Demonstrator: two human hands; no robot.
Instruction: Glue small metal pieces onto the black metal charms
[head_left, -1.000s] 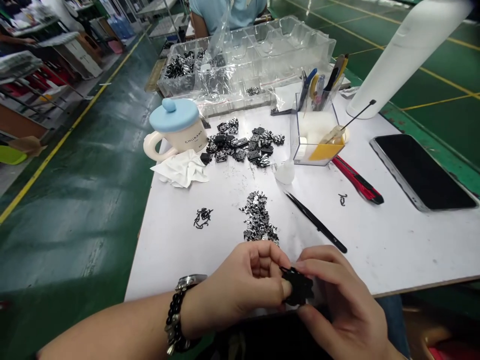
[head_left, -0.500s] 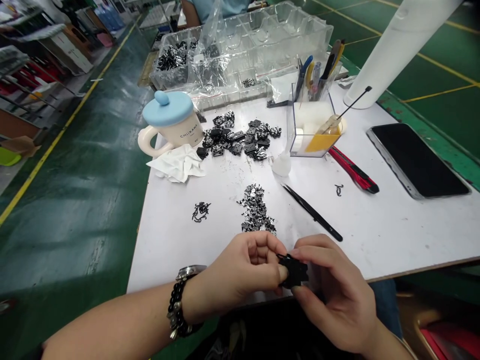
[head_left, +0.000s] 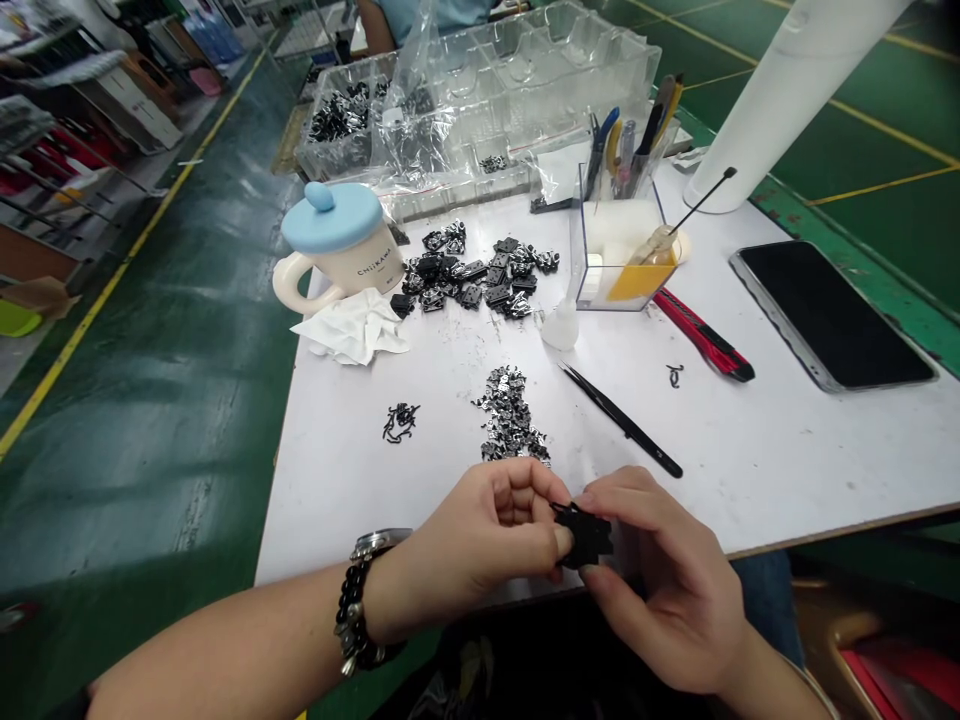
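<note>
Between my two hands, over the table's near edge, is a small flat black plastic part (head_left: 589,538) with a notched outline. My left hand (head_left: 499,530) pinches its left end between thumb and fingers. The fingertips and thumb of my right hand (head_left: 664,580) grip its top and bottom edges from the right. Just beyond my left fingers lies a pile of tiny shiny metal pieces (head_left: 510,415). Black tweezers (head_left: 622,418) rest beyond my right hand. A little heap of thin black bits (head_left: 400,423) sits farther left.
Behind are black assembled parts (head_left: 480,275), a lidded mug (head_left: 341,245), a crumpled tissue (head_left: 352,328), and a small white bottle (head_left: 560,327). A clear tool box (head_left: 622,285), red cutter (head_left: 705,335) and phone (head_left: 832,315) stand right. Clear trays (head_left: 487,90) fill the back, near another person's arm (head_left: 377,25).
The view has shifted very slightly. Both hands keep their hold on the black part, with hardly any movement.
</note>
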